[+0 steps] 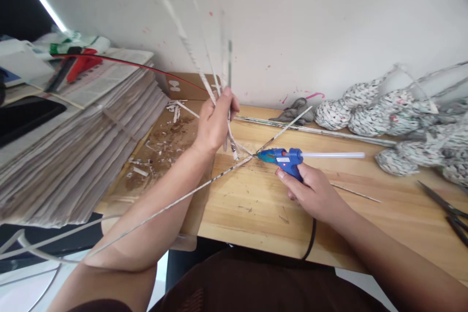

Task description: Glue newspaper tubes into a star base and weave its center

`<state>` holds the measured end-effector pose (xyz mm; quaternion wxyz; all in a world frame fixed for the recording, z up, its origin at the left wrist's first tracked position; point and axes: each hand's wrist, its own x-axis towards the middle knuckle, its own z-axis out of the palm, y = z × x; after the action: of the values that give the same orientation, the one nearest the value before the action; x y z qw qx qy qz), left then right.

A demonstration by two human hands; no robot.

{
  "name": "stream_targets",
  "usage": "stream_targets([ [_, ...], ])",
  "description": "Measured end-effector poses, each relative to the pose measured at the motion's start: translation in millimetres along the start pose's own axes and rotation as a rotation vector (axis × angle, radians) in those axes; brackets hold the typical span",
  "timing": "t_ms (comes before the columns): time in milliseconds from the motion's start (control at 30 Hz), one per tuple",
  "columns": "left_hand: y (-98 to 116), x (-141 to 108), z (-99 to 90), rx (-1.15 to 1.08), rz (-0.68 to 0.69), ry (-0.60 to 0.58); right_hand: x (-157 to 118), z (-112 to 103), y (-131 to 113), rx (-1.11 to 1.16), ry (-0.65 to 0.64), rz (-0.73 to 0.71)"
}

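Note:
My right hand (310, 187) is wrapped round the handle of a blue glue gun (287, 158), with a long clear glue stick (332, 155) poking out of its back. Its nozzle points left and meets the spot where thin rolled-paper strips (228, 174) cross. My left hand (217, 119) is closed on several rolled newspaper strips (193, 56), which fan upward, their tops blurred. Lower ends of these strips come down close to the nozzle. One long strip runs from the crossing over my left forearm toward the lower left.
A tall stack of newspapers (120, 122) stands at left, bearing a black phone (29, 117) and a red-handled tool (82, 66). Woven paper pieces (369, 114) lie at right, with scissors (444, 204) near the edge. Paper scraps litter the cardboard (157, 141). A black cord (310, 241) hangs over the front edge.

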<state>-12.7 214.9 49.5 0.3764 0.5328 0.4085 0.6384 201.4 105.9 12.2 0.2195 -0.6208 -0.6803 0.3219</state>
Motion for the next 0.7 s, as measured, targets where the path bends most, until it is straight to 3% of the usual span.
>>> stream_targets([
  [133, 0.5, -3.0, -2.3, 0.214, -0.087, -0.178, -0.7, -1.3, 1.6, -0.014, 0.029, -0.002],
  [333, -8.4, -2.9, -6.3, 0.525, -0.341, -0.597, 2.9, -10.3, 5.3, 0.009, 0.214, -0.064],
  [500, -15.3, -3.1, -5.4, 0.731, -0.327, -0.642, 6.1, -11.8, 3.4, -0.068, 0.216, -0.095],
  [700, -17.5, -4.5, -2.3, 0.782, -0.338, -0.645, 3.9, -9.1, -0.6, -0.12, 0.17, -0.068],
])
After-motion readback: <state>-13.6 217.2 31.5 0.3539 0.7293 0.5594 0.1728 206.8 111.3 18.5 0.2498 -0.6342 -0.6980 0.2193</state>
